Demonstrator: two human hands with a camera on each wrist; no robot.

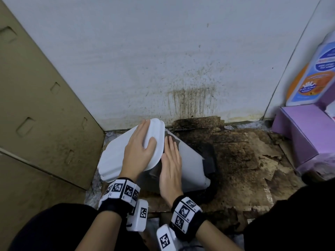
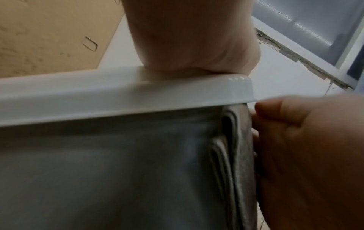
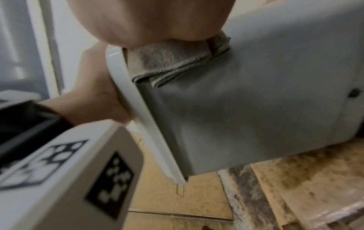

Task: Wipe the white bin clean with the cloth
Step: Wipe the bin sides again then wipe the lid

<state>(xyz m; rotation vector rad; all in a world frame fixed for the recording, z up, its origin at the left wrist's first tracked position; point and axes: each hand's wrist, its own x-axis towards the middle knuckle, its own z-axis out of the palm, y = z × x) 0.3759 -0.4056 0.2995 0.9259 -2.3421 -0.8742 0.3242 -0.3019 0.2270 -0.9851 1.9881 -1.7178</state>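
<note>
The white bin (image 1: 188,160) lies tilted on the floor with its lid (image 1: 116,154) turned up and to the left. My left hand (image 1: 139,147) rests flat on the lid, fingers straight; the left wrist view shows its palm (image 2: 193,38) on the lid's rim (image 2: 118,96). Flat against the bin's grey side, just under the lid rim, my right hand (image 1: 171,163) presses a folded grey cloth (image 3: 169,62). The cloth (image 2: 232,147) is wedged between that hand (image 2: 305,155) and the bin wall (image 3: 256,101). Only a dark corner of the cloth (image 1: 171,137) shows past the fingertips in the head view.
Brown cardboard panels (image 1: 36,105) stand close on the left. The white wall (image 1: 190,98) behind carries dark stains. Soiled, torn cardboard (image 1: 244,151) covers the floor to the right. A purple box (image 1: 304,131) and a labelled bottle (image 1: 315,73) stand at the right edge.
</note>
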